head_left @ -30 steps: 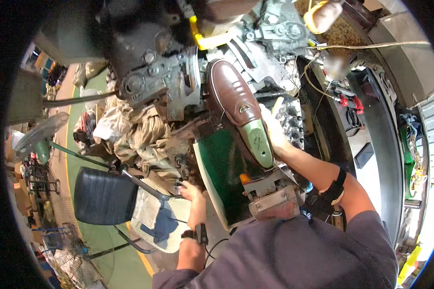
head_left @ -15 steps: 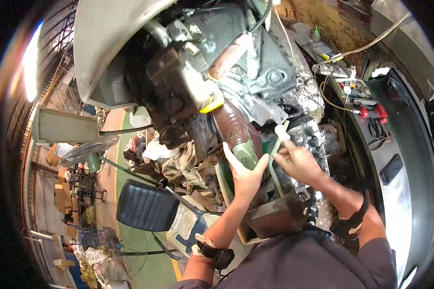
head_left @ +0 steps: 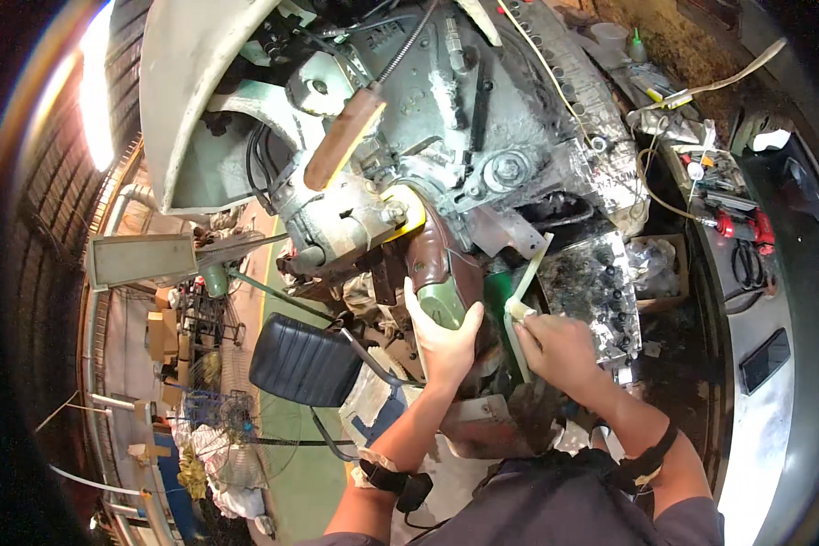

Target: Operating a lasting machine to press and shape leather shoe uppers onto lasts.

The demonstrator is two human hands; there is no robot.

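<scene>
A brown leather shoe upper (head_left: pixel 428 250) is pulled over a green shoe last (head_left: pixel 441 305), its far end in the machine by a yellow band (head_left: pixel 411 211). My left hand (head_left: pixel 446 341) grips the last's near end, thumb on the right side and fingers on the left. My right hand (head_left: pixel 560 350) is closed beside a pale green bar (head_left: pixel 535 264), to the right of the shoe. At its fingertips shows a small whitish piece (head_left: pixel 519 310), whose kind I cannot make out.
The grey machine (head_left: pixel 419 91) fills the far middle, with a brown handle (head_left: pixel 346 136) hanging over it. A black chair (head_left: pixel 305 361) stands left. On the right bench (head_left: pixel 755 437) lie a phone (head_left: pixel 764 361) and a red tool (head_left: pixel 744 229). A lamp (head_left: pixel 143 259) juts in at left.
My right hand has come down along the pale green bar, nearer to me, with the whitish piece. My left hand stays on the last. The view has shifted, and the brown handle appears farther left.
</scene>
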